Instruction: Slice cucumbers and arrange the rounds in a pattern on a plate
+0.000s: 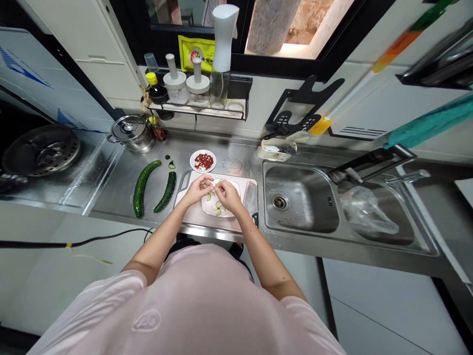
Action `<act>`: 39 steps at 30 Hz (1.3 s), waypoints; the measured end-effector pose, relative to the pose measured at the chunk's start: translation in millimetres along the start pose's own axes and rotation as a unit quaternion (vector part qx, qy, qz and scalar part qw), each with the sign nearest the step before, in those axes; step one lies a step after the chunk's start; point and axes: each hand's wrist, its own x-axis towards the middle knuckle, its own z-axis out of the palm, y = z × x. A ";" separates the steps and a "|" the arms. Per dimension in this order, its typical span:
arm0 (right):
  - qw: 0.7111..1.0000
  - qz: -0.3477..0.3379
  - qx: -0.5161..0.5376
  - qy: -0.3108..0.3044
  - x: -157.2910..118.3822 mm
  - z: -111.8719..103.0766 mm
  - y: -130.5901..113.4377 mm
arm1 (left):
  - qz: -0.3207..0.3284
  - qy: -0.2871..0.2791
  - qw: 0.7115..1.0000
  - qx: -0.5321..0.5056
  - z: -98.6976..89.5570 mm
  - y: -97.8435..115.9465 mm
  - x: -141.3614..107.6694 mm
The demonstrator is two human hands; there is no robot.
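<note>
My left hand (200, 189) and my right hand (228, 195) meet above a white plate (206, 209), the fingertips of both pinched close together. Whatever sits between the fingers is too small to make out; it may be a thin slice. Pale green cucumber slices (219, 207) lie spread on the plate beneath. The plate rests on a light cutting board (190, 217). A knife (251, 197) lies along the board's right side, beside my right hand. Left of the board are a cut cucumber (166, 192) and a longer whole one (141, 190).
Behind the board stands a small plate (192, 166) of chopped red pieces. Cucumber end pieces (171, 164) lie near a lidded steel pot (132, 133). A double sink (301, 197) is on the right, with a plastic bag (369, 209) in its far basin. Above hangs a seasoning shelf (199, 111).
</note>
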 end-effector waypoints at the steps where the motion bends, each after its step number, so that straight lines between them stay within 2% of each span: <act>1: 1.000 -0.002 0.004 -0.001 0.1 0.7 0.8 | -0.002 -0.002 1.000 0.000 -0.6 -1.0 0.0; 5: 1.000 0.003 0.018 0.005 -0.3 6.3 7.6 | 0.001 -0.002 1.000 0.019 -5.3 -7.0 0.8; 11: 0.999 0.038 0.000 -0.001 -1.6 20.1 23.0 | 0.011 0.101 0.987 0.123 -20.5 -29.8 4.0; 14: 0.998 0.050 -0.022 -0.015 -2.2 27.8 30.4 | -0.006 0.130 0.974 0.187 -26.8 -43.4 3.4; 19: 0.995 0.060 -0.067 -0.048 -2.8 40.9 40.1 | -0.034 0.143 0.956 0.255 -30.7 -60.7 -1.0; 26: 0.982 0.092 -0.137 -0.092 -2.5 59.5 45.5 | -0.041 0.163 0.919 0.357 -30.7 -75.3 -5.0; 31: 0.972 0.108 -0.174 -0.116 -0.8 66.5 45.4 | -0.067 0.157 0.908 0.383 -28.5 -81.6 -3.8; 39: 0.959 0.109 -0.220 -0.140 3.1 68.1 41.3 | -0.070 0.154 0.900 0.401 -21.6 -87.4 1.3</act>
